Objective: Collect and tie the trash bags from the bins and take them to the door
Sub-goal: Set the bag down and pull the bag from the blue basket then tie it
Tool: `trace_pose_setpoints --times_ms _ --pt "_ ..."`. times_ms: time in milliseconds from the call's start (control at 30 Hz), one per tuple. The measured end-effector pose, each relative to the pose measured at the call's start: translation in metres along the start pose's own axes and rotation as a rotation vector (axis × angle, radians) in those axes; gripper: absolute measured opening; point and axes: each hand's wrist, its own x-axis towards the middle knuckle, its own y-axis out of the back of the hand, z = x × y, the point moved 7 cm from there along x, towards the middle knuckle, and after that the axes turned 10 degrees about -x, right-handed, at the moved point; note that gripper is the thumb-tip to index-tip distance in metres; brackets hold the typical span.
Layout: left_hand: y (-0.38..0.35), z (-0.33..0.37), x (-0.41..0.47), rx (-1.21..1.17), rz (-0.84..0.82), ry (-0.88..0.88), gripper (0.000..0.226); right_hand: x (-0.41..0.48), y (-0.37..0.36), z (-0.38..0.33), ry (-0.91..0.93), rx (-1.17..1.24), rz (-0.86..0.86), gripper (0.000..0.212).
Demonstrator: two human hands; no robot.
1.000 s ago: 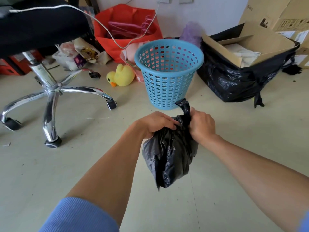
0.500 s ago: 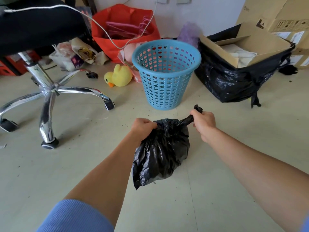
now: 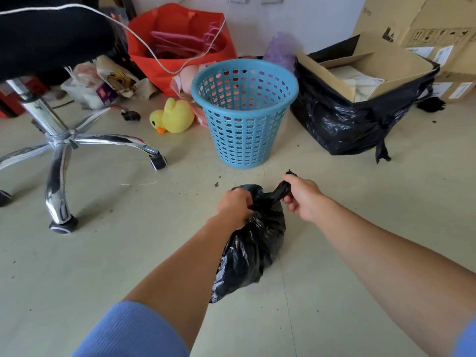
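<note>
1. Pale floor (image 3: 108,256) underfoot, speckled with dark crumbs.
2. Office chair (image 3: 60,136) at the left, chrome star base on castors, black seat above.
3. Cardboard box (image 3: 371,73) at the right, open flaps, seated in a large black bag (image 3: 340,127) on the floor.
4. Red bag (image 3: 167,65) against the wall, pink hangers inside.
5. Blue perforated bin (image 3: 244,124) standing upright in the middle, no liner visible inside, just beyond the hands.
6. Small black trash bag (image 3: 253,251) held up above the floor in front of the bin, body hanging down, neck bunched.
7. Yellow toy duck (image 3: 175,117) lying left of the bin.
8. Left hand (image 3: 235,207) closed in a fist grip over the gathered neck of the trash bag.
9. Right hand (image 3: 304,198) clenched around a twisted tail of the same bag, drawn out to the right, tip poking past the fist.
</note>
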Motion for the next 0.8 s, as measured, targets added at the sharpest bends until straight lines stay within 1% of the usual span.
trace_pose_setpoints --times_ms 100,167,267,300,333,367,433,500,567,600,667,733,800 --pt "0.013 0.000 -0.003 0.045 0.109 -0.036 0.030 0.004 0.000 0.002 0.024 -0.025 0.008 0.023" --pt "0.020 0.002 -0.006 0.064 0.168 -0.037 0.031 0.002 -0.003 0.000 0.046 -0.032 -0.001 0.021" --pt "0.032 0.004 -0.012 0.088 0.253 0.002 0.028 -0.003 -0.009 -0.006 0.074 -0.014 -0.022 0.020" --pt "0.036 0.004 -0.012 0.058 0.278 0.013 0.025 -0.003 -0.008 -0.009 0.079 0.001 -0.018 0.020" --pt "0.040 0.003 -0.009 -0.031 0.273 0.029 0.019 -0.004 -0.005 -0.012 0.078 0.023 -0.008 0.019" --pt "0.042 0.003 -0.006 -0.161 0.226 0.042 0.013 -0.004 -0.001 -0.015 0.073 0.051 0.006 0.019" --pt "0.039 0.006 -0.003 -0.399 0.016 0.063 0.022 -0.002 0.007 -0.017 0.053 0.104 0.029 0.019" --pt "0.038 0.011 -0.008 -0.552 -0.173 0.105 0.018 -0.001 0.014 -0.016 0.035 0.144 0.034 0.018" --pt "0.036 0.013 -0.013 -0.734 -0.283 0.158 0.013 0.001 0.016 -0.015 0.022 0.177 0.026 0.017" --pt "0.036 0.013 -0.014 -0.787 -0.314 0.165 0.012 0.001 0.016 -0.016 0.019 0.192 0.021 0.017" --pt "0.035 0.012 -0.012 -0.748 -0.335 0.141 0.017 0.003 0.016 -0.018 0.020 0.232 0.014 0.018" --pt "0.040 0.012 -0.008 -0.640 -0.279 0.100 0.028 0.004 0.016 -0.021 0.017 0.305 0.002 0.015" --pt "0.050 0.014 -0.004 -0.564 -0.176 0.066 0.029 0.005 0.016 -0.022 0.003 0.376 -0.014 0.015"
